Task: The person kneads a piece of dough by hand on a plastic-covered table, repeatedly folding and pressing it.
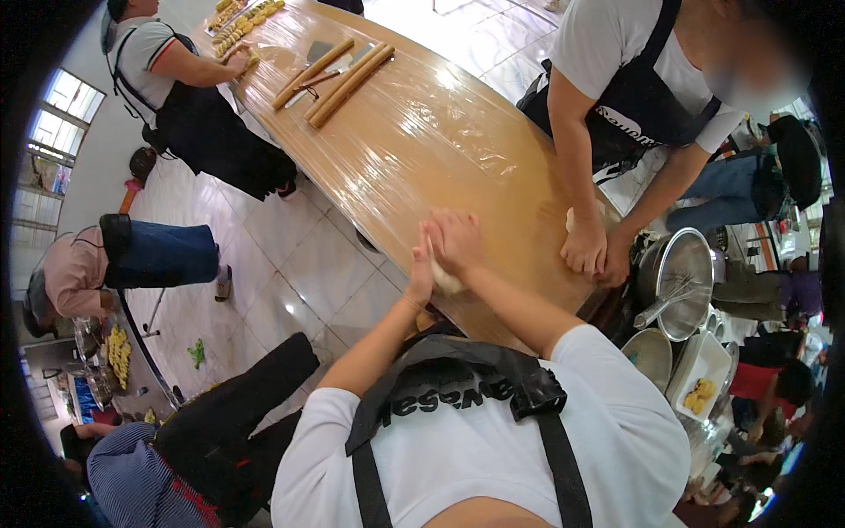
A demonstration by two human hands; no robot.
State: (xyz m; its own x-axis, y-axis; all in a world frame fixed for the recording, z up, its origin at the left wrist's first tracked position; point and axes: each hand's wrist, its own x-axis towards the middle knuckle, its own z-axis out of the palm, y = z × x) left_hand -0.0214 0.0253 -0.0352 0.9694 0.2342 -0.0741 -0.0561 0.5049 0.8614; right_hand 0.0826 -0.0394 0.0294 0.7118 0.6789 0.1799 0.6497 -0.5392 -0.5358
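Both my hands are together on a lump of pale dough [446, 278] near the table's close edge. My left hand [422, 267] lies along the dough's left side, its fingers pointing away from me. My right hand [455, 239] presses on the dough from the right, fingers bent against the left hand. Part of the dough is hidden beneath the hands. Clear plastic film covers the wooden table [409, 158]. Farther up the table lie wooden rolling pins [350, 86] beside metal scrapers [319, 53].
At the table's right edge a co-worker's hands [586, 254] press another piece of dough. A steel bowl [686, 284] with a whisk [667, 300] and a white tray [703, 360] stand at the right. Another person works at the far left end, beside shaped dough pieces [247, 26].
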